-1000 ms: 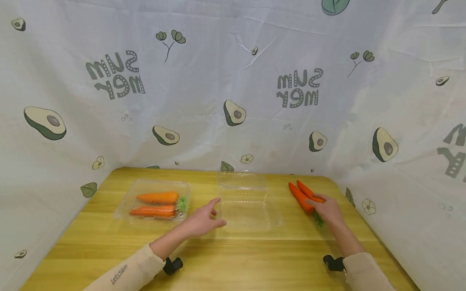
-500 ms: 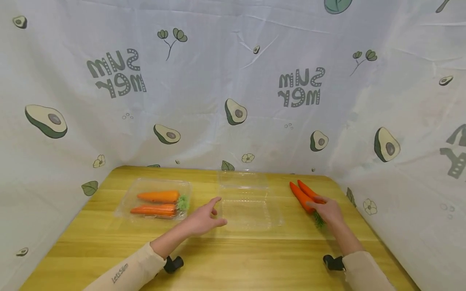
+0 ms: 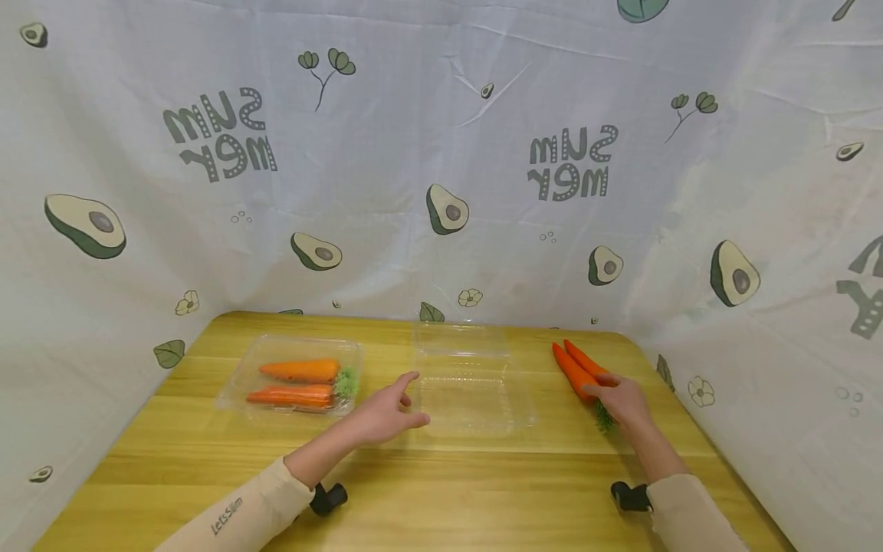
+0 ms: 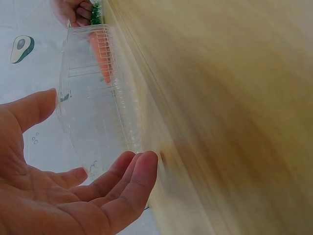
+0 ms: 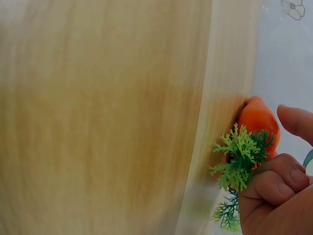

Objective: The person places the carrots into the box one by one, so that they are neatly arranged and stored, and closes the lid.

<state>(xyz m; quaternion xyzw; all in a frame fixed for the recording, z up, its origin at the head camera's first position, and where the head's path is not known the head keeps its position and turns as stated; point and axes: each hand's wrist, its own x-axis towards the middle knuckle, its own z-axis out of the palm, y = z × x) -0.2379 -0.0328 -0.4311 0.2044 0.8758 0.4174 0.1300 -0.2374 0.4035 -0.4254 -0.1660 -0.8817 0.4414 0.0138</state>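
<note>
At the right of the table in the head view lie two orange-red carrots (image 3: 571, 369) with green tops. My right hand (image 3: 621, 399) is curled round their leafy end, thumb on the left side. The right wrist view shows bent fingers of that hand (image 5: 279, 191) against a carrot (image 5: 257, 122), beside the green leaves (image 5: 239, 152). My left hand (image 3: 381, 415) is held with fingers spread at the left edge of a clear plastic box (image 3: 464, 406), its lid folded back. In the left wrist view, nothing is in the left hand (image 4: 73, 196).
At the left stands another clear box (image 3: 276, 346), holding two carrots (image 3: 300, 372) with a green top. The wooden table (image 3: 441, 498) ends at a printed cloth (image 3: 386, 153) behind and at both sides. A black device sits at each wrist.
The left carrot of the right pair has shifted slightly right, closer to the other one, under my right hand. My left hand has kept its place and spread.
</note>
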